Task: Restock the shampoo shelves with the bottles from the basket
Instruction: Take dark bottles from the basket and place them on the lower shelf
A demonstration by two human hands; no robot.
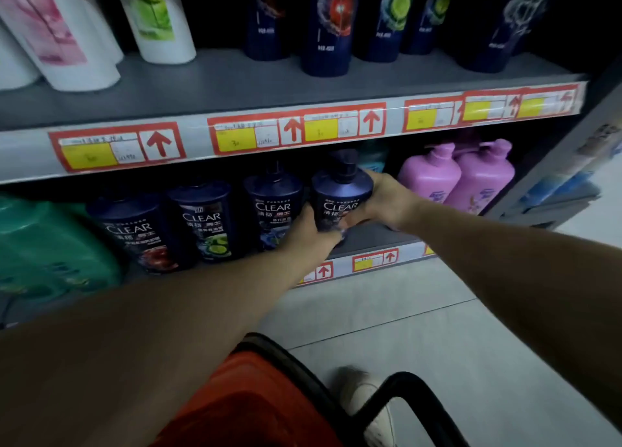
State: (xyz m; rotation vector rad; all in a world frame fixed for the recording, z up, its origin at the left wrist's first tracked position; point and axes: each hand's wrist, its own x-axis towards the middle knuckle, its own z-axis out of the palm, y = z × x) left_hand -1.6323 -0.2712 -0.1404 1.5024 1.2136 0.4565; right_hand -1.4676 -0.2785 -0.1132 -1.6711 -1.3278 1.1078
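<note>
Navy-blue CLEAR pump bottle point(340, 194)

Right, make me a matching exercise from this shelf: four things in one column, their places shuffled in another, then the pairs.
1. held bottle
2. pink bottles
3. basket
4. white bottles

A. upper shelf, left
B. between left hand and right hand
C. lower shelf, right
D. beside the shoe

Pairs: 1-B, 2-C, 3-D, 4-A.
</note>
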